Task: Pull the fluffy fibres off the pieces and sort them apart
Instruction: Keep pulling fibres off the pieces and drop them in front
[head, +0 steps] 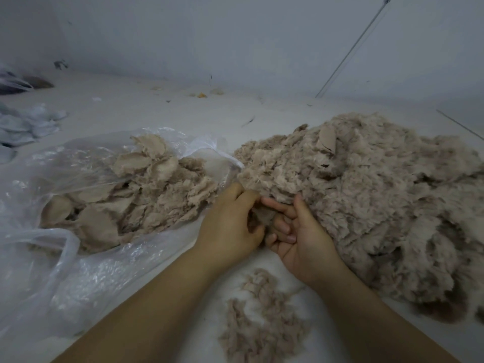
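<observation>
Head view, looking down: my left hand (230,226) and right hand (296,231) meet at the middle, fingers of both curled around one small fluffy piece (262,214), a soft grey-beige tuft pinched between them. My left knuckles face up, thumb side tucked toward the piece; my right palm is turned upward, fingers bent over the tuft's lower edge. Both forearms run in from the bottom of the frame, bare, converging at the wrists.

Just beyond my right hand, touching it, spreads the big heap of unpicked pieces (379,210), woolly, matted and lumpy, with a few flat smooth backings showing at the top. It fills the right side out to the frame edge.

Left of my left hand lies a crinkled clear plastic bag (78,258), glossy, mouth open toward me, holding the stripped pieces (146,200), flat rounded leaf-like shapes with frayed rims.

Near me, between my forearms, a small loose pile of pulled fibres (262,318) sits on the white surface (183,108). Bare surface shows past the heaps, with scattered scraps near the wall (235,35).
</observation>
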### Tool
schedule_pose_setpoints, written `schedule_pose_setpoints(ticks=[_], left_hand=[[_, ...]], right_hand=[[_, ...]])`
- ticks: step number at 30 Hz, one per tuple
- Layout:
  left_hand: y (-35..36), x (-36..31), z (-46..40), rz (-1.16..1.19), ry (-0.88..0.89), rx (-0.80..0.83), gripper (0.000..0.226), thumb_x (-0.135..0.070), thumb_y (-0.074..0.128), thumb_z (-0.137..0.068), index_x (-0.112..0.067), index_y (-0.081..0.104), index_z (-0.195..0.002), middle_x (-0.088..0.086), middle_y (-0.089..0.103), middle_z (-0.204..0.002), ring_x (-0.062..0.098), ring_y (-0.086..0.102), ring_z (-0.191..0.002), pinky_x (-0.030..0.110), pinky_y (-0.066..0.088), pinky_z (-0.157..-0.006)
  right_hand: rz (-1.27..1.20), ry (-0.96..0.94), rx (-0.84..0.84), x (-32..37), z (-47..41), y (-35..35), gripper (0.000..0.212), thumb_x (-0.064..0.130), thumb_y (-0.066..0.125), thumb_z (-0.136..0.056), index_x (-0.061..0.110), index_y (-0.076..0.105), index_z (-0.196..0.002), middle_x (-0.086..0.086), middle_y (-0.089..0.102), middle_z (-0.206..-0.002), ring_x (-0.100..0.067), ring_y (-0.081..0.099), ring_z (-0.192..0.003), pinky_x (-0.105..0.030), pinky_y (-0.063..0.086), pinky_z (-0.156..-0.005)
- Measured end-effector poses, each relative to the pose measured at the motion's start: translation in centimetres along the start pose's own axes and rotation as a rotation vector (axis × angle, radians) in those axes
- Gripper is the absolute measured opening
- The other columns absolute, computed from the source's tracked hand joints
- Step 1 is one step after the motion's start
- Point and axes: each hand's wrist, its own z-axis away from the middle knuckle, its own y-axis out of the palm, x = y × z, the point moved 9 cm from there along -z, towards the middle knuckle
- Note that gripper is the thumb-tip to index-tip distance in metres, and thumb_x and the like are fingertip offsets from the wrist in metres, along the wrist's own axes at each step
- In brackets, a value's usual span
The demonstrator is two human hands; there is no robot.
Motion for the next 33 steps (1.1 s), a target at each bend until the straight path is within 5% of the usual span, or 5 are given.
schedule_pose_setpoints(ticks=[4, 9, 15, 18, 33], left_hand=[[1.5, -0.4, -0.5, -0.277, 0.011, 0.081, 0.042, -0.038, 0.072, -0.071, -0.017, 0.057, -0.104, 0.001, 0.044, -0.104, 0.019, 0.043, -0.095, 0.029, 0.035, -0.067], [1.3, -2.3, -0.8, -0.403, 0.047, -0.031, 0.025, -0.018, 0.074, -0.068, -0.007, 0.06, -0.085, 0.011, 0.052, -0.091, 0.03, 0.052, -0.083, 0.032, 0.033, -0.061], [0.0, -3.3, -0.4, -0.169, 0.166, -0.194, 0.015, -0.008, 0.064, -0.084, -0.002, 0.066, -0.071, 0.012, 0.055, -0.075, 0.029, 0.052, -0.072, 0.041, 0.043, -0.058], [-1.0, -3.3, 0.4, -0.08, 0.171, -0.22, 0.024, -0.014, 0.056, -0.091, -0.002, 0.071, -0.077, 0.011, 0.056, -0.077, 0.028, 0.053, -0.071, 0.042, 0.046, -0.059], [-3.7, -4.0, 3.1, 0.154, 0.157, -0.16, 0.021, -0.02, 0.055, -0.095, -0.02, 0.069, -0.079, -0.021, 0.052, -0.062, -0.002, 0.047, -0.057, 0.015, 0.039, -0.056]], right_hand=[[-0.007, -0.017, 0.023, 0.1, 0.1, 0.3, 0.059, 0.056, 0.051, -0.076, 0.014, 0.068, -0.115, 0.005, 0.026, -0.051, -0.004, 0.026, -0.036, -0.018, 0.037, -0.043], [0.007, -0.028, 0.077, 0.2, 0.2, 0.7, 0.049, 0.055, 0.049, -0.078, 0.024, 0.068, -0.111, 0.004, 0.029, -0.044, -0.004, 0.023, -0.032, -0.019, 0.036, -0.039], [-0.006, -0.007, 0.101, 0.1, 0.0, 0.7, 0.053, 0.055, 0.049, -0.079, 0.02, 0.067, -0.114, 0.003, 0.029, -0.043, -0.005, 0.025, -0.031, -0.02, 0.037, -0.037], [0.005, 0.005, 0.121, 0.1, 0.1, 0.9, 0.05, 0.056, 0.048, -0.08, 0.017, 0.078, -0.091, 0.003, 0.029, -0.043, -0.004, 0.025, -0.031, -0.019, 0.037, -0.038], [-0.004, 0.035, 0.056, -0.3, -0.4, -0.2, 0.051, 0.051, 0.06, -0.075, 0.008, 0.059, -0.101, 0.003, 0.031, -0.047, -0.006, 0.029, -0.035, -0.02, 0.039, -0.041]])
